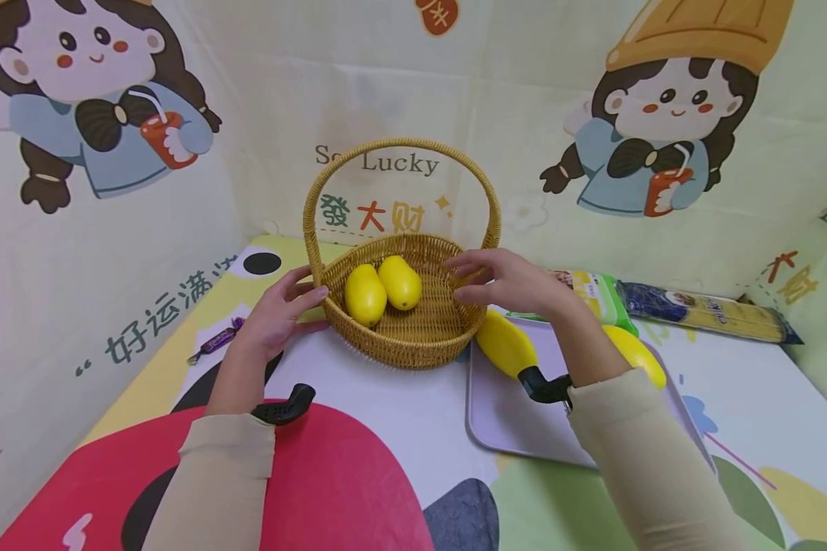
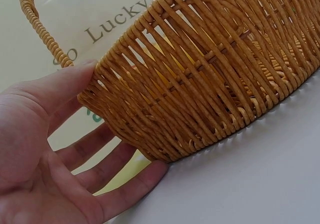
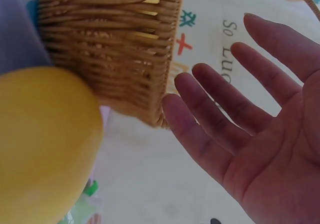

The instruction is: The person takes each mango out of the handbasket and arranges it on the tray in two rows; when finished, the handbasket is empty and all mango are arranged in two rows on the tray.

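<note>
A wicker basket (image 1: 413, 353) with a tall arched handle holds two yellow mangoes (image 1: 365, 296) side by side in its left half. My left hand (image 1: 273, 317) grips the basket's left side; in the left wrist view its thumb lies on the rim by the handle, with the other fingers spread along the outer wall. Over the basket's right rim hovers my right hand (image 1: 503, 279), fingers loosely extended and nothing held. In the right wrist view its palm (image 3: 280, 159) is bare, and a large yellow mango (image 3: 45, 144) fills the left side.
A pale purple tray (image 1: 517, 428) right of the basket bears a mango (image 1: 506, 344) and, partly behind my right arm, another mango (image 1: 635, 356). Behind it lie a green packet (image 1: 606, 302) and a noodle pack (image 1: 710, 312). A purple-wrapped candy (image 1: 217, 340) lies left.
</note>
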Demonstrator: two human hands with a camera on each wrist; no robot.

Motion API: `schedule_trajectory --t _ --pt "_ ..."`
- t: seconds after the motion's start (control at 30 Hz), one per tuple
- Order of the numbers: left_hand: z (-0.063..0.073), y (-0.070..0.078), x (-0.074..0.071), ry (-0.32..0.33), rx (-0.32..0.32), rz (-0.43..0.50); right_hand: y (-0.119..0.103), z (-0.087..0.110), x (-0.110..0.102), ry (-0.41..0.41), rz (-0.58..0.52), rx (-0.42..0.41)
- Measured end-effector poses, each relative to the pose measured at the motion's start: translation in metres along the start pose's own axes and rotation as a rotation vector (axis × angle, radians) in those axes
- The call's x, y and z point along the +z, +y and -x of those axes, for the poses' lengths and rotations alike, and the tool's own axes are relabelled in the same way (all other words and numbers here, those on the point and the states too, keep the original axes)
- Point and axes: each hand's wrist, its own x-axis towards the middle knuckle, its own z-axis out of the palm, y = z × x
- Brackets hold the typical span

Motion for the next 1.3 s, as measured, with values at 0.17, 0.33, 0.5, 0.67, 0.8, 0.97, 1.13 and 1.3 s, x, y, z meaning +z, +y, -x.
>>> schedule_trajectory --t 0.17,0.33,0.5,0.67,0.8,0.97,1.13,1.3 --pt "0.0 0.0 -0.001 0.002 -0.001 0.002 -0.008 -0.015 0.0 -0.015 0.01 -0.025" --pt "-0.002 0.0 -0.001 -0.001 -0.007 0.001 -0.015 -0.031 0.002 -0.044 0.019 -0.043" --pt "-0.004 0.0 -0.001 -0.002 -0.005 0.003 -0.022 -0.048 0.005 -0.098 0.06 -0.019" --pt "-0.004 0.0 0.0 0.001 -0.004 0.006 -0.03 -0.063 0.006 -0.157 0.1 0.06" --pt "-0.002 0.001 0.0 0.004 -0.004 0.004 -0.037 -0.073 0.007 -0.192 0.128 0.111" --pt "-0.002 0.002 0.0 -0.002 -0.001 0.01 -0.045 -0.086 0.007 -0.192 0.17 0.132" --pt "-0.002 0.002 0.0 -0.003 -0.009 0.015 -0.053 -0.1 0.008 -0.208 0.209 0.175" --pt "-0.002 0.001 0.001 0.0 -0.01 0.017 -0.056 -0.111 0.01 -0.226 0.21 0.21"
